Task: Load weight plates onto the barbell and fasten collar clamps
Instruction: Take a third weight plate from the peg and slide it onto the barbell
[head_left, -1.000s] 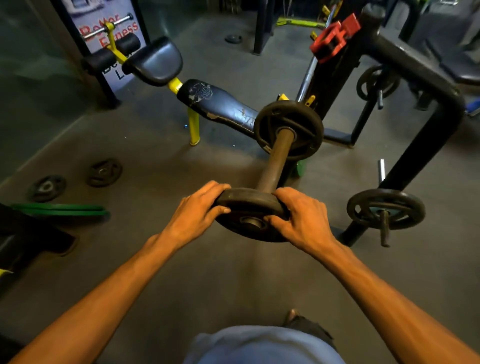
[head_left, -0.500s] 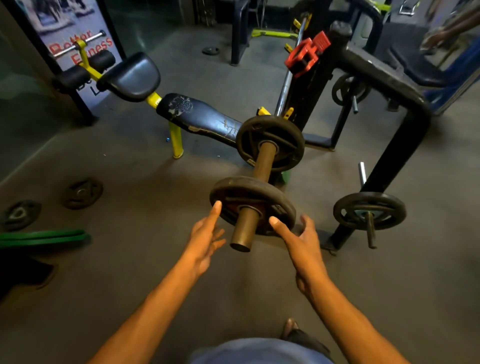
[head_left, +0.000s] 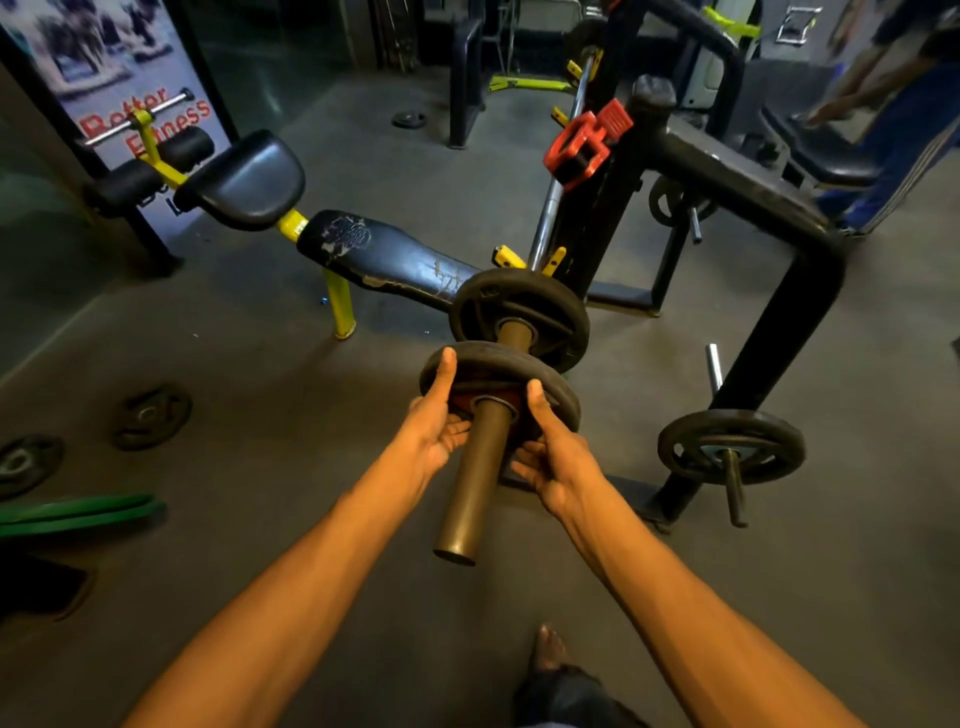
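Far left: two loose plates (head_left: 150, 415) flat on floor (head_left: 260, 467), green plates (head_left: 78, 512) nearer. Black padded bench (head_left: 384, 260) on yellow legs, mid-left.
Centre: barbell sleeve (head_left: 475, 478) points toward camera, bare end nearest. Near plate (head_left: 550, 387) sits on sleeve, apart from far plate (head_left: 519, 306) behind it.
Left hand (head_left: 434, 423): grip closed on near plate's left rim, thumb on top.
Right hand (head_left: 556, 452): grip closed on same plate's right rim, fingers underneath.
Right: red collar clamp (head_left: 584, 143) on black rack (head_left: 727, 176), far; storage plate (head_left: 732, 447) on rack peg, near right
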